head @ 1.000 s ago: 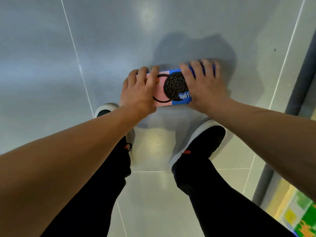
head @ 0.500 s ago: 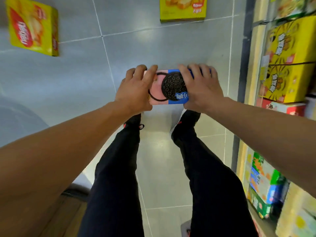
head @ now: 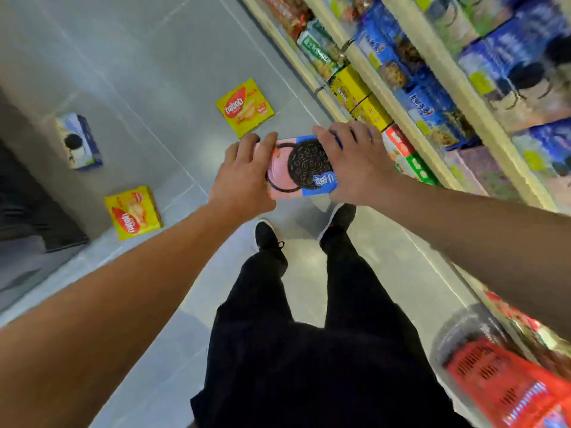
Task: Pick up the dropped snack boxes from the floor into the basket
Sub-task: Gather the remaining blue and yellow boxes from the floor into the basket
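A pink and blue cookie box (head: 301, 168) with a big black cookie printed on it is held in the air in front of me. My left hand (head: 244, 177) grips its left end and my right hand (head: 355, 162) grips its right end. Two yellow snack boxes lie on the grey floor, one ahead (head: 244, 106) and one at the left (head: 133, 213). A white and blue box (head: 78, 140) lies further left. The red basket (head: 506, 384) stands on the floor at the lower right, blurred.
Store shelves (head: 401, 97) packed with snack boxes run along the right side. A dark fixture (head: 27, 211) stands at the left edge. My legs in black trousers and black shoes (head: 268, 236) stand on the tiled floor between them.
I have risen from a crouch with the cookie box lifted off the floor in both hands. The view has swung to show the shelves, other boxes and the red basket.
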`<state>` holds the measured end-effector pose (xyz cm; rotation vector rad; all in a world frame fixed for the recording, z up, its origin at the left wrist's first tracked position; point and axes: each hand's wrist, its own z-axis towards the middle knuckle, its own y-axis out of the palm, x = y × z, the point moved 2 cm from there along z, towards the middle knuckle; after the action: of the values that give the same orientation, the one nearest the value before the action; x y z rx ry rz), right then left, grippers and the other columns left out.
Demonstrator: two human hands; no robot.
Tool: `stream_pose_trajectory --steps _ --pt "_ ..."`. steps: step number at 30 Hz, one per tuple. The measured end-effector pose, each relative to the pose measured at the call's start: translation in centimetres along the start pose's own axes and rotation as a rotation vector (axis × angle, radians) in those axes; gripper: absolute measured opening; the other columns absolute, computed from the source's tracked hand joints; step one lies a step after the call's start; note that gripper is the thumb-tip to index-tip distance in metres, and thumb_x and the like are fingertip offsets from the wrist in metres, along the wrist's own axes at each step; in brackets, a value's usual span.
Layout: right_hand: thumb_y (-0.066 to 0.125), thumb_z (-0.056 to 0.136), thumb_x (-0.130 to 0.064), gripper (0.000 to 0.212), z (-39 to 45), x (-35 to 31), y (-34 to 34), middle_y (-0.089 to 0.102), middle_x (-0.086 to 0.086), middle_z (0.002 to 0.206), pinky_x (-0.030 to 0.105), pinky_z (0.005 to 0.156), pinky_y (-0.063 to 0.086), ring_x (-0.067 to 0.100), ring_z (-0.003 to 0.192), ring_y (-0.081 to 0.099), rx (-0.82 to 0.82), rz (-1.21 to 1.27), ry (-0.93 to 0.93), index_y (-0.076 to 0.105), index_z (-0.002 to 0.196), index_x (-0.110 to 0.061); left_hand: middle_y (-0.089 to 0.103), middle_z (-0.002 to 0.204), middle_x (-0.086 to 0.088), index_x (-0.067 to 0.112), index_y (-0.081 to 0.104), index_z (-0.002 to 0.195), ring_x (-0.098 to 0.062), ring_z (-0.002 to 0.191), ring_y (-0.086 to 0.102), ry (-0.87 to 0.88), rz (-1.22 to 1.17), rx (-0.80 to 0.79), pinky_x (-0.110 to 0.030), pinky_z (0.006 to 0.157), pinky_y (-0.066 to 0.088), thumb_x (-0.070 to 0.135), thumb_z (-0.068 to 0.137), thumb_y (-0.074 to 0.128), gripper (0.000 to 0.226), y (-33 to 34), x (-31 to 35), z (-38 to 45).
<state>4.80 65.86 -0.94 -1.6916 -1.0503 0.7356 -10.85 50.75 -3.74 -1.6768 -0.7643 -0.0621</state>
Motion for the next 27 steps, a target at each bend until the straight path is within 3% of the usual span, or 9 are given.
stream_pose_trajectory --steps 3,7,12,17,24,27 --pt "0.060 0.058 -0.046 0.098 -6.0 0.3 -2.7 0.042 0.009 0.136 0.050 0.103 0.031 0.037 0.122 0.041 0.025 0.042 0.158 0.027 0.146 -0.019 0.043 0.131 -0.016 0.019 0.027 0.144 -0.040 0.119 0.044 0.183 0.064 -0.016 -0.051 0.099 0.043 0.035 0.055 0.068 0.100 -2.9 4.0 -1.0" --pt "0.076 0.053 -0.040 0.110 -13.3 1.7 -4.6 0.038 0.007 0.140 0.050 0.104 0.029 0.034 0.126 0.037 0.011 0.087 0.319 0.022 0.147 -0.023 0.050 0.121 -0.021 0.010 0.037 0.139 -0.040 0.111 0.049 0.405 0.102 0.015 -0.050 0.097 0.044 0.028 0.055 0.072 0.093 -4.6 10.5 -2.4" --pt "0.075 0.061 -0.043 0.114 -23.4 3.4 -4.4 0.028 0.006 0.148 0.050 0.112 0.020 0.034 0.135 0.027 -0.011 0.185 0.554 0.009 0.152 -0.028 0.043 0.132 -0.017 0.012 0.031 0.146 -0.039 0.122 0.042 0.568 0.198 -0.147 -0.044 0.106 0.031 0.026 0.051 0.074 0.105 -3.6 19.0 -4.0" --pt "0.076 0.060 -0.045 0.112 -38.1 3.4 -1.2 0.030 0.003 0.147 0.049 0.115 0.022 0.031 0.135 0.028 0.040 0.315 0.768 0.012 0.151 -0.030 0.041 0.132 -0.012 0.016 0.028 0.147 -0.032 0.127 0.038 0.783 0.299 -0.408 -0.040 0.107 0.032 0.029 0.043 0.086 0.120 0.5 30.1 -8.7" --pt "0.071 0.068 -0.052 0.109 -56.3 1.5 3.9 0.021 0.004 0.156 0.049 0.117 0.021 0.031 0.143 0.020 0.116 0.383 0.974 0.008 0.153 -0.030 0.035 0.137 -0.006 0.024 0.025 0.147 -0.033 0.121 0.040 0.962 0.415 -0.512 -0.043 0.100 0.043 0.037 0.047 0.087 0.119 6.8 43.1 -19.1" --pt "0.069 0.075 -0.053 0.101 -64.7 0.6 5.5 0.015 0.005 0.160 0.046 0.120 0.016 0.031 0.147 0.014 0.139 0.349 1.040 0.013 0.155 -0.026 0.040 0.124 -0.005 0.023 0.035 0.139 -0.027 0.111 0.045 0.972 0.430 -0.596 -0.034 0.091 0.043 0.038 0.046 0.087 0.108 9.9 49.1 -24.4"
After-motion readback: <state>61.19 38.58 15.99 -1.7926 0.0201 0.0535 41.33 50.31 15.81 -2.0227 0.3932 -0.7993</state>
